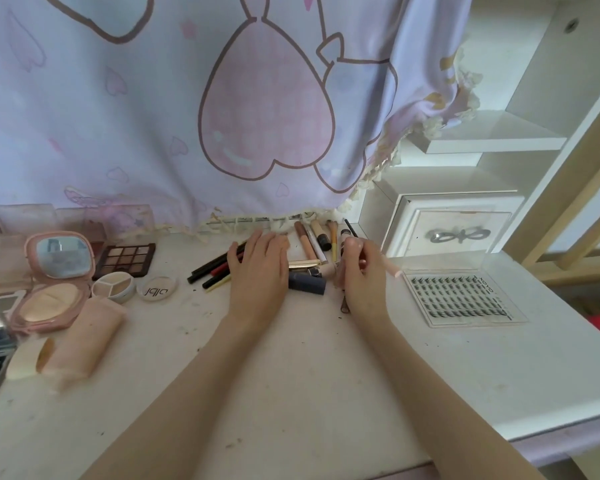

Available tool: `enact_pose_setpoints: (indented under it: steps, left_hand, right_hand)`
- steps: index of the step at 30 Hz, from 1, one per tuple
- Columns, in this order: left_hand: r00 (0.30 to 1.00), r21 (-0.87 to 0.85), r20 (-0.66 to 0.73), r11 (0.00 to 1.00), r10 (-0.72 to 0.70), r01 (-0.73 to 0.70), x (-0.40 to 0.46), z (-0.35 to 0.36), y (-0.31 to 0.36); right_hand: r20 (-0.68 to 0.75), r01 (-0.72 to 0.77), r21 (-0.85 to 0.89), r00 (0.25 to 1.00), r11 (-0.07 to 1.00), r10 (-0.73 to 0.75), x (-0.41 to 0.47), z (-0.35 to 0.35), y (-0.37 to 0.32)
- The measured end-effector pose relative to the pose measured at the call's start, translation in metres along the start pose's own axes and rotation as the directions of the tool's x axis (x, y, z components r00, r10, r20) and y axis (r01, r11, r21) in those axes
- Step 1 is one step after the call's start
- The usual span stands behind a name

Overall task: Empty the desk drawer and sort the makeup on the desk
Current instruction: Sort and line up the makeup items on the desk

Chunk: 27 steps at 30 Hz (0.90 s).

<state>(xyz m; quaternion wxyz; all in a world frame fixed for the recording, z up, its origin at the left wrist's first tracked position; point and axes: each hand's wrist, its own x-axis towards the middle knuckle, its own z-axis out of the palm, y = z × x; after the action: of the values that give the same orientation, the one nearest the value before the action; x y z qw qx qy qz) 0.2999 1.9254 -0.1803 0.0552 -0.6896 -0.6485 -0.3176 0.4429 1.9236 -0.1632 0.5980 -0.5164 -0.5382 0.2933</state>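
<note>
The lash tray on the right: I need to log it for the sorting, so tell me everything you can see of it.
The lash tray is a flat, clear, plastic-looking case with a white card inside that carries rows of small dark lash clusters. Dark lettering runs along its right edge, too small to read surely. It lies flat on the desk, right of the right hand, which does not touch it. Its far edge sits by a white box.

A lilac curtain (153, 116) is showing pink balloon shapes outlined in brown. The bench (291, 358) is looking off-white and speckled. A pink compact (54, 282) is lying by a brown-toned palette (125, 259). Black and red pencils (212, 268) are lying near a navy tube (307, 284).
</note>
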Motion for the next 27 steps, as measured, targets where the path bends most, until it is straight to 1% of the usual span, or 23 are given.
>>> enact_pose_setpoints:
  steps: [2,4,6,8,11,14,16,20,23,26,27]
  left_hand:
    - [0.999,-0.128,-0.028,0.992,0.020,-0.024,-0.008,-0.007,-0.001]
    - [0.998,-0.238,-0.031,0.969,0.059,-0.065,-0.015,-0.017,0.001]
    - [0.996,-0.354,0.002,0.931,0.094,-0.087,-0.023,-0.028,0.005]
    - [0.989,-0.432,0.041,0.895,0.142,-0.111,-0.029,-0.035,0.010]
    - [0.978,-0.471,0.109,0.875,0.179,-0.108,-0.036,-0.034,0.015]
    - [0.982,-0.466,0.074,0.877,0.171,-0.117,-0.035,-0.031,0.015]
    - [0.981,-0.457,0.079,0.881,0.179,-0.124,-0.034,-0.032,0.017]
    - [0.979,-0.496,0.147,0.867,0.143,-0.053,-0.036,-0.039,0.022]
    - [0.971,-0.510,0.209,0.860,0.118,0.005,-0.036,-0.043,0.027]
    - [0.963,-0.530,0.270,0.837,0.013,0.137,-0.037,-0.046,0.029]
    - [0.968,-0.536,0.252,0.830,-0.018,0.155,-0.037,-0.046,0.028]
  right_hand:
    - [0.007,-0.022,0.093,1.000,0.995,0.021,-0.009,-0.008,-0.003]
    - [0.014,-0.002,0.187,1.000,0.982,-0.001,-0.016,-0.016,-0.007]
    - [0.027,0.006,0.223,1.000,0.975,-0.012,-0.021,-0.020,-0.009]
    - [0.037,-0.054,0.263,0.998,0.963,0.046,-0.023,-0.021,-0.012]
    - [0.104,-0.128,0.316,0.990,0.940,0.099,-0.028,-0.022,-0.018]
    - [0.172,-0.204,0.344,0.973,0.916,0.153,-0.029,-0.021,-0.019]
    - [0.224,-0.248,0.345,0.958,0.905,0.177,-0.029,-0.020,-0.019]
    - [0.319,-0.281,0.330,0.932,0.901,0.173,-0.029,-0.019,-0.019]
    - [0.348,-0.278,0.345,0.925,0.896,0.153,-0.029,-0.020,-0.018]
    - [0.380,-0.207,0.347,0.923,0.915,0.064,-0.032,-0.019,-0.016]
    - [0.392,-0.194,0.345,0.919,0.918,0.046,-0.034,-0.018,-0.017]
